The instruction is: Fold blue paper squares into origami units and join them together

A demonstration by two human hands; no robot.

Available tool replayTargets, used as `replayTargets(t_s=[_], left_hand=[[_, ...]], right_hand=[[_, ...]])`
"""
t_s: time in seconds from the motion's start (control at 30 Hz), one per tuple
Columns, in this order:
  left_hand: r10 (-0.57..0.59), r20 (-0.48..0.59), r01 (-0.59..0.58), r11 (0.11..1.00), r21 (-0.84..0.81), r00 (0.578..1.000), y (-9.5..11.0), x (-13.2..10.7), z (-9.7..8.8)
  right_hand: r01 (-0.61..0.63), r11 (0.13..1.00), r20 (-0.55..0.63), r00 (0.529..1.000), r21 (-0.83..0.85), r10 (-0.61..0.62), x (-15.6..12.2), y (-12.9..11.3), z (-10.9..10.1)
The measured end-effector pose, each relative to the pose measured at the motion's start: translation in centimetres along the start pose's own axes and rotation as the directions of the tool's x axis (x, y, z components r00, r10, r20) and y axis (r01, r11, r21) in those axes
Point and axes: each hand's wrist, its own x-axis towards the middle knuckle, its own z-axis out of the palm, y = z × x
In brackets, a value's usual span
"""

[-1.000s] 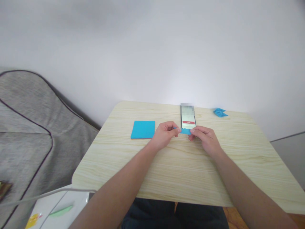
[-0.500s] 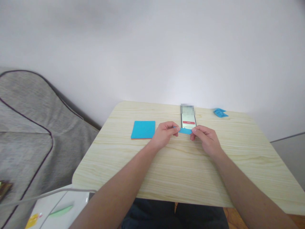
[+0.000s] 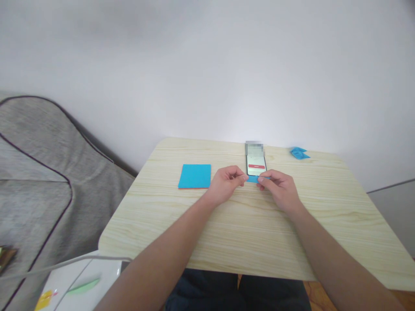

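Note:
A small folded piece of blue paper (image 3: 252, 179) spans the gap between my two hands, just above the table. My left hand (image 3: 227, 182) pinches its left end between thumb and fingers. Its right part is pinched by my right hand (image 3: 279, 186), with a bit of blue showing past the fingers. Behind the paper lies a phone (image 3: 256, 165) with a lit screen, its upper part blurred out. Left of my left hand rests a stack of square paper (image 3: 195, 176), blue on top with an orange-red edge below.
A folded blue paper figure (image 3: 299, 153) sits at the back right of the pale wooden table (image 3: 256, 233). The white wall (image 3: 207, 69) stands behind. A grey cushioned seat (image 3: 35, 172) is at the left, and a pale cable (image 3: 81, 258) runs over a white surface at lower left.
The right hand's fingers have shifted slightly left along the blue paper, so the hands are closer together. The paper now sits a little lower and shows a straighter upper edge.

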Motion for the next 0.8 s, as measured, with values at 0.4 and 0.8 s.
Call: replayTargets(t_s=[0.4,0.8], left_hand=[[0.085,-0.088,-0.049,0.937,0.346,0.992,0.04,-0.42,0.19],[0.140,0.005,-0.113,0.774,0.623,0.990,-0.22,-0.54,0.52]], right_hand=[[0.084,0.989,-0.024,0.996,-0.124,-0.087,-0.08,0.72,0.13],[0.173,0.950,0.040,0.985,-0.261,-0.168,-0.04,0.68,0.07]])
